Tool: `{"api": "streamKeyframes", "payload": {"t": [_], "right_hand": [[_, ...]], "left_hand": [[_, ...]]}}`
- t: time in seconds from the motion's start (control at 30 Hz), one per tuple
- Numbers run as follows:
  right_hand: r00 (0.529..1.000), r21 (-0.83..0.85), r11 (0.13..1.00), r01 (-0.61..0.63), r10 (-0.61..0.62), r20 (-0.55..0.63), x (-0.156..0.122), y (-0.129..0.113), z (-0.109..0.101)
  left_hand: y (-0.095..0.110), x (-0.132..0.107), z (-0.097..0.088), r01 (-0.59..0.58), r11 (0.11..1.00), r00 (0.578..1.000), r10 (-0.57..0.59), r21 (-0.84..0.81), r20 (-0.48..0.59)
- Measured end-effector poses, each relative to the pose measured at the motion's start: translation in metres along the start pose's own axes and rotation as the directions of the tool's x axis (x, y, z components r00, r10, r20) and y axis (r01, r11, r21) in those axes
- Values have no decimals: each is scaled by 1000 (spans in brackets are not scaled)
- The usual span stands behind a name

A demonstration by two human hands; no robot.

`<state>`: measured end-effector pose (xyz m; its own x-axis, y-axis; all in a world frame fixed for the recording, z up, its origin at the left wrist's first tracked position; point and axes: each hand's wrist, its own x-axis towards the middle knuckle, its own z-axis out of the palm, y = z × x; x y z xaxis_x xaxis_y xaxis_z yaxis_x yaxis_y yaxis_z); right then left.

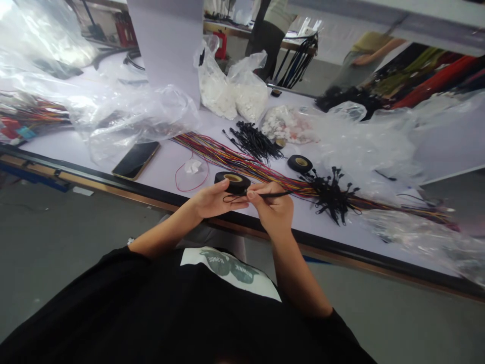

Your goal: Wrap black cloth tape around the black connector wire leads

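On the table (56, 146), the phone (135, 160) lies left of the tape roll (232, 182), wires (227, 156) and 2 bags (215, 91) behind it

Wiring workshop — long bench (113, 174), coloured wire bundles (242, 159), tape rolls (300, 163), parts bags (231, 88)

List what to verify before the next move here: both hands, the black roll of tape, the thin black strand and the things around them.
1. Hold of the left hand on the black roll of tape: ok, fingers around it.
2. Pinch of the right hand on the thin black strand: ok.
3. Strand joined to the tape: cannot tell, too thin.
4. Long multicoloured wire bundle flat on the pale table, apart from both hands: ok.
5. Dark flat smartphone away from the hands: ok.
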<state>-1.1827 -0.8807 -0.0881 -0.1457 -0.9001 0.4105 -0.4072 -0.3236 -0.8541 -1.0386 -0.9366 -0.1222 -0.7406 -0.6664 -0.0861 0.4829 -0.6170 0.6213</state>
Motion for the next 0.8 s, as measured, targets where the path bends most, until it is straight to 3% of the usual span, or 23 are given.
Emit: {"api": "streamKeyframes", "payload": {"t": [0.07,0.13,0.2,0.27,0.3,0.4,0.47,0.53,0.63,0.8], "right_hand": [[998,34,999,-42,40,43,0,-1,-3],[994,0,996,-94,94,54,2,-1,-5],[990,-78,987,-138,139,15,4,-1,-8],[986,-141,977,-163,158,-48,7,-1,-10],[986,-160,974,-163,153,-74,8,-1,-10],[992,-222,969,-110,95,-81,8,-4,-11],[996,-267,961,-69,51,-74,7,-6,-11],[997,-282,959,-43,24,-73,5,-7,-9],[998,-256,967,-3,-13,-62,3,-8,-7],[997,-239,970,44,-57,-44,2,-11,-5]], "left_hand": [[2,3,0,-59,997,998,59,40,2],[2,1,2,-190,962,980,196,196,-12],[2,-6,6,-360,837,919,395,413,0],[2,-17,9,-456,660,846,529,596,62],[2,-23,11,-471,578,833,540,666,120],[2,-31,13,-481,359,852,408,800,328],[-2,-28,12,-454,253,848,417,854,327],[-7,-20,10,-370,248,823,535,895,192],[-14,-11,8,-285,384,814,581,878,11],[-12,-10,13,-281,554,868,496,783,-39]]}}
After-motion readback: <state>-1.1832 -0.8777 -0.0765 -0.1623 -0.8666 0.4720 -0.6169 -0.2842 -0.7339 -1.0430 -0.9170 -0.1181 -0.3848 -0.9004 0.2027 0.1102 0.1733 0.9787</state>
